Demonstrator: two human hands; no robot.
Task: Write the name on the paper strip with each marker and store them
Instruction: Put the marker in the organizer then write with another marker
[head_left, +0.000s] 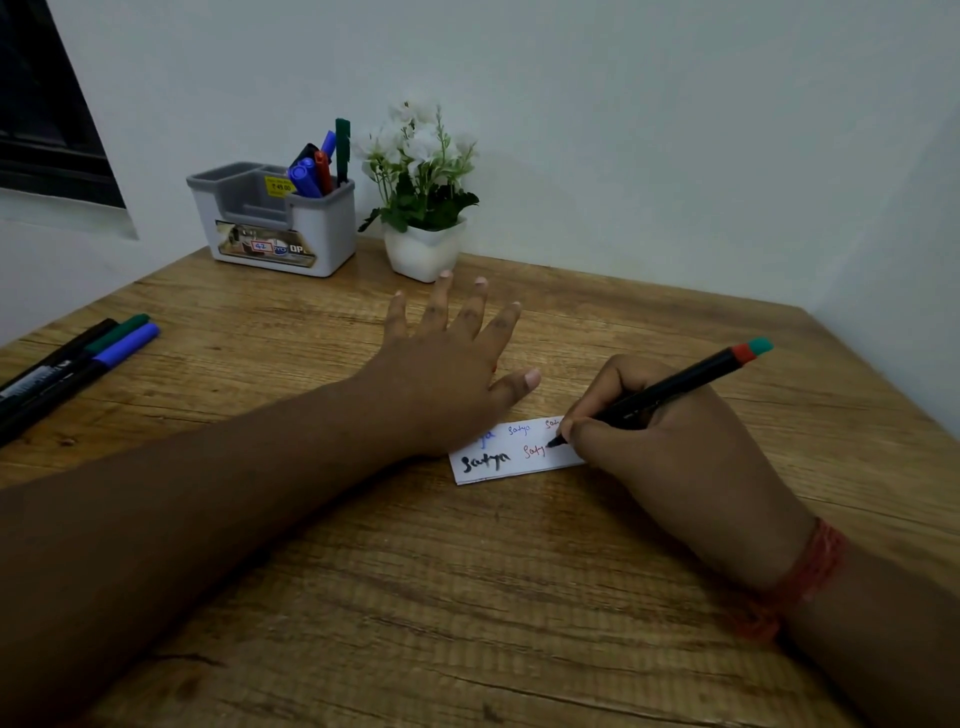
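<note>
A white paper strip (511, 457) lies on the wooden table (467, 597), with a name written on it several times in black, blue and red. My left hand (447, 364) lies flat with fingers spread, its heel pressing the strip's left end. My right hand (660, 441) grips a black-barrelled marker (675, 387), tip down on the strip beside the lower red word; a red band and a green cap show at its raised end. Three capped markers (78, 364), black, green and blue, lie at the table's left edge.
A grey-and-white pen holder (311, 234) at the back left holds several markers, blue, red and green. A white pot of white flowers (423, 249) stands right of it. White walls close the corner. A red thread band circles my right wrist.
</note>
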